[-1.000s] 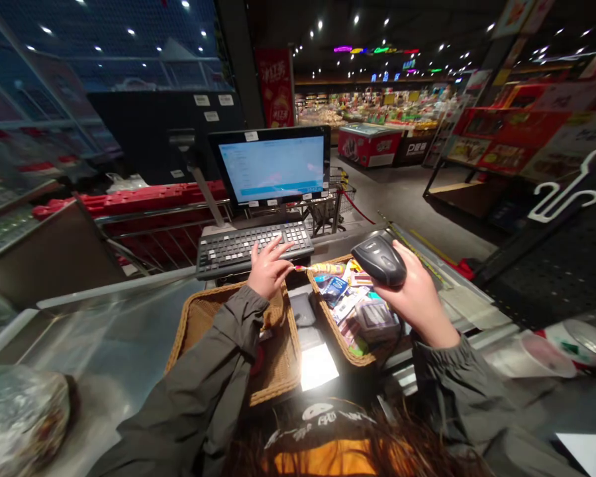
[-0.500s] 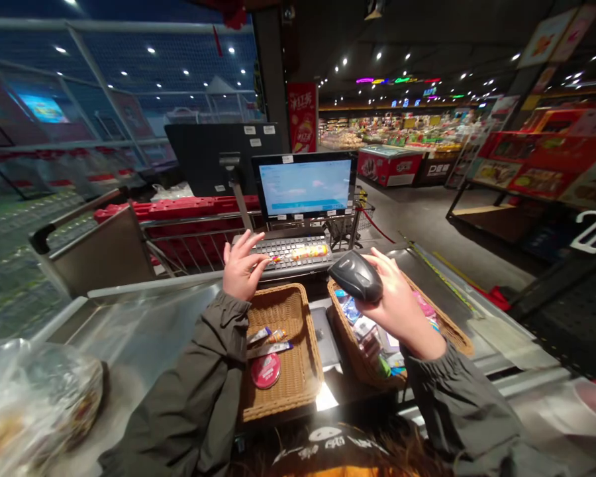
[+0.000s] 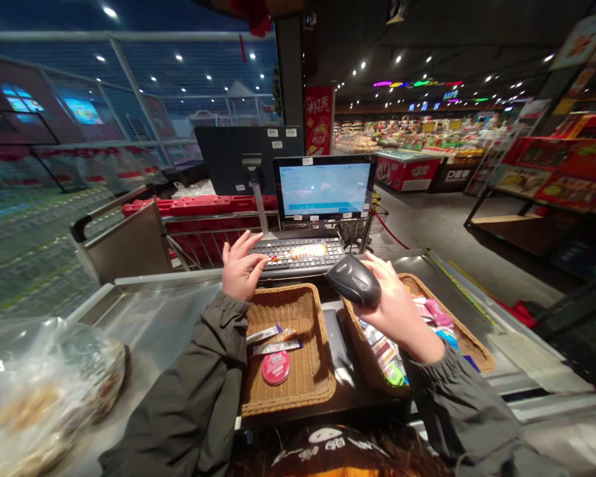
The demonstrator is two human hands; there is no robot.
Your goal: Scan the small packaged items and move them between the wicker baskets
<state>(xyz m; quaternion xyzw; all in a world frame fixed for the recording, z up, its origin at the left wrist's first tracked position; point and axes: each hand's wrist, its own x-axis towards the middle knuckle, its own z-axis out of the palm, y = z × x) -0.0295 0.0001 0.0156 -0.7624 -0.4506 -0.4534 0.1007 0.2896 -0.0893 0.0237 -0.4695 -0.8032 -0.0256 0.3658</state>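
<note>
My left hand (image 3: pixel 242 265) pinches one end of a slim, colourful snack packet (image 3: pixel 305 251) between thumb and finger, the other fingers spread. The packet stretches to the right over the black keyboard (image 3: pixel 335 249). In my right hand (image 3: pixel 392 301) is a black handheld barcode scanner (image 3: pixel 353 281), its head pointing left toward the packet. Below my left hand, a wicker basket (image 3: pixel 322 358) holds a round pink container (image 3: pixel 276 368) and several narrow packets (image 3: pixel 277 347). Under my right hand, a second wicker basket (image 3: pixel 469 338) holds many small packaged goods, partly hidden by my wrist.
A lit monitor (image 3: pixel 326 190) stands behind the keyboard, with a dark screen back (image 3: pixel 228 159) to its left. A clear plastic bag (image 3: pixel 49 391) lies on the metal counter (image 3: pixel 173 298) at left. Shopping trolleys (image 3: pixel 213 235) stand beyond the counter.
The view has turned slightly left, so the surroundings sit farther right. My hands keep nearly the same pose, with the packet and scanner still held.
</note>
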